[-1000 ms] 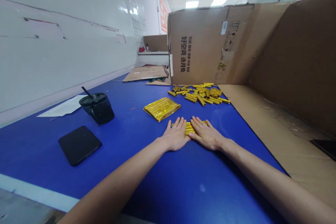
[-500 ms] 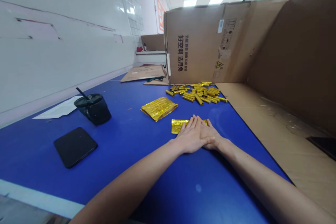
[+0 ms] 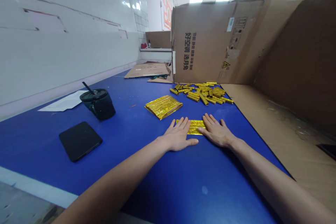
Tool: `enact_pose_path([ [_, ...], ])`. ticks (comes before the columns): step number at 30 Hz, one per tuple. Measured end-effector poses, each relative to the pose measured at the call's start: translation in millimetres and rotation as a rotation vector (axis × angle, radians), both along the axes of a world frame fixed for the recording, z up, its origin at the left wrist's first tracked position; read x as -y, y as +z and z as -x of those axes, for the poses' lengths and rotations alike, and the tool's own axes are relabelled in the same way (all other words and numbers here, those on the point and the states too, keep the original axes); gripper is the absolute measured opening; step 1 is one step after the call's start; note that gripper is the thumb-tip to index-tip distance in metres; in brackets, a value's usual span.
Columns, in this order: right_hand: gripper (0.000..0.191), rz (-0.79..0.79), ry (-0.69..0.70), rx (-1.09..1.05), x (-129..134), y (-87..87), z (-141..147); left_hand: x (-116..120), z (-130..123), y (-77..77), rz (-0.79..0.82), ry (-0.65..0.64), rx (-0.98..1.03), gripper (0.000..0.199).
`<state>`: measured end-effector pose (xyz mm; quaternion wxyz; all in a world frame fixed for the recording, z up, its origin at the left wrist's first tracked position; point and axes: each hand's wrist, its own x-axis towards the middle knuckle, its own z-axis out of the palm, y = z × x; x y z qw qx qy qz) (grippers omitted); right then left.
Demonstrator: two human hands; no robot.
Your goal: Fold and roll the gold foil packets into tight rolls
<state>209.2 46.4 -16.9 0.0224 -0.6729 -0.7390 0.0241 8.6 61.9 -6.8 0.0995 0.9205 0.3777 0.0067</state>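
Both grips are open: the left hand [image 3: 179, 135] and right hand [image 3: 216, 132] lie flat on the blue tabletop [image 3: 131, 168], touching either end of a gold foil strip [image 3: 193, 126]. Just beyond lie a flat gold foil packet [image 3: 163, 107] and a loose pile of gold foil rolls [image 3: 202, 92], against a cardboard box [image 3: 210, 42].

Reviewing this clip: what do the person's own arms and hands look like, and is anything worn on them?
The left hand and right hand are bare, with no gloves, rings, watch or bracelet visible. The left forearm and right forearm are bare too: no sleeve shows up to the picture's edge, and no cables or markings appear.
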Motion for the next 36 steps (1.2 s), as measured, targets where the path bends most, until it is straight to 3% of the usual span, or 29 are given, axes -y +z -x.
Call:
enact_pose_path([
  [4,0.073,-0.069,-0.169,0.055,0,3.3,-8,2,-2,0.0,0.010,0.001,0.024,0.089],
  [6,0.069,-0.207,-0.169,0.093,3,5.9,1,1,-3,-1.3,0.008,0.002,0.041,0.089],
  [8,0.066,-0.273,-0.021,0.072,9,7.2,18,1,-4,-3.2,0.000,0.001,0.056,0.087],
  [11,0.070,-0.081,0.282,-0.050,19,7.0,40,0,-4,-5.3,-0.005,-0.004,0.056,0.080],
  [13,0.072,0.002,0.330,-0.083,22,7.0,45,0,-3,-5.0,-0.004,-0.001,0.051,0.078],
  [22,0.072,0.048,0.140,0.016,11,6.3,12,3,1,1.0,0.020,0.020,0.054,0.088],
  [27,0.074,-0.046,-0.072,0.082,3,3.6,0,2,3,1.5,0.023,0.024,0.046,0.087],
  [29,0.072,-0.138,-0.095,0.091,5,4.8,5,2,3,1.8,0.018,0.022,0.042,0.086],
  [32,0.067,-0.222,0.112,0.028,15,8.3,27,1,2,1.9,0.000,0.016,0.016,0.080],
  [34,0.070,-0.104,0.313,-0.056,23,10.3,42,1,3,1.7,-0.007,0.010,-0.017,0.074],
  [36,0.071,-0.020,0.378,-0.112,26,11.2,49,1,4,1.7,-0.004,0.008,-0.031,0.072],
])
